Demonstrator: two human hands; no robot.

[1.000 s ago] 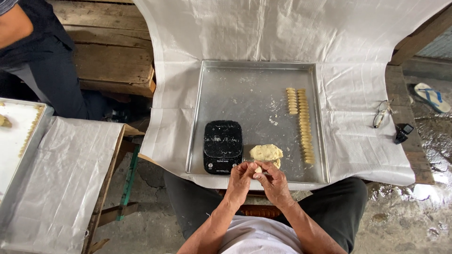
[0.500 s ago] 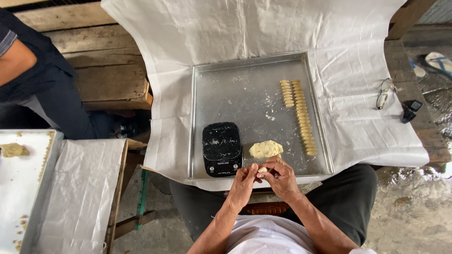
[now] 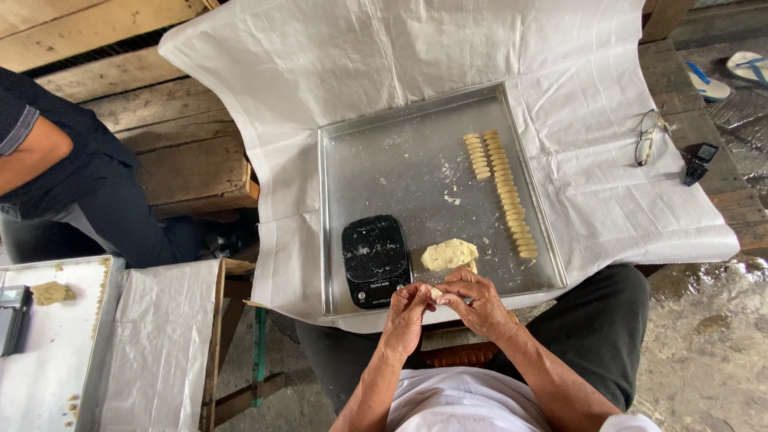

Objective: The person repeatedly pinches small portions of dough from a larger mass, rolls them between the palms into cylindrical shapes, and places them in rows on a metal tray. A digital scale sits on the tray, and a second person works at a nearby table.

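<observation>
Both hands meet at the near edge of the metal tray (image 3: 344,160): left hand (image 3: 408,308) and right hand (image 3: 478,302) pinch a small dough piece (image 3: 437,294) between their fingers. The dough lump (image 3: 448,254) lies just beyond them, beside the black scale (image 3: 374,260).

Head camera, steeply downward, over metal tray (image 3: 384,160)

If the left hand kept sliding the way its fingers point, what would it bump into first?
The left hand points toward the right hand, and the small bit of dough pinched between them comes first. They look like they already touch it, though depth is hard to judge.
</observation>
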